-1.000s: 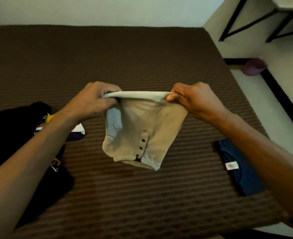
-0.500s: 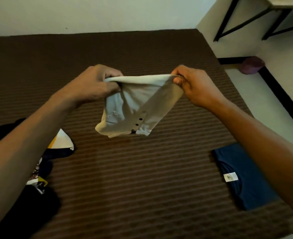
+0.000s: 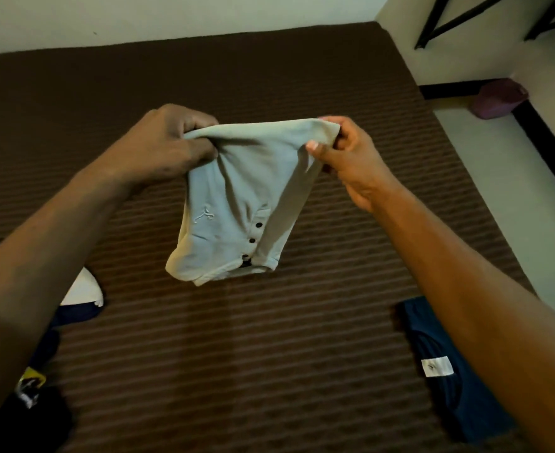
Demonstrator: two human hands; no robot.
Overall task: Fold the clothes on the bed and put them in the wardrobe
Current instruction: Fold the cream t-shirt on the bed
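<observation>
A folded pale beige polo shirt (image 3: 237, 197) with dark buttons hangs in the air over the brown striped bed (image 3: 253, 371). My left hand (image 3: 168, 142) grips its top left corner in curled fingers. My right hand (image 3: 345, 155) pinches the top right corner between thumb and fingers. The shirt's lower edge, with collar and button placket, hangs just above the bedcover. A folded dark blue shirt (image 3: 446, 371) with a white label lies on the bed at the lower right, partly under my right forearm.
A heap of dark clothes (image 3: 24, 403) with white and yellow pieces lies at the bed's left edge. Right of the bed is pale floor with a purple object (image 3: 498, 98) by the wall and black metal furniture legs (image 3: 449, 21) above it.
The shirt has swung so its buttoned front faces me and hangs lower. My right hand turned, showing its thumb and palm side. The view shifted, so the blue shirt sits lower.
</observation>
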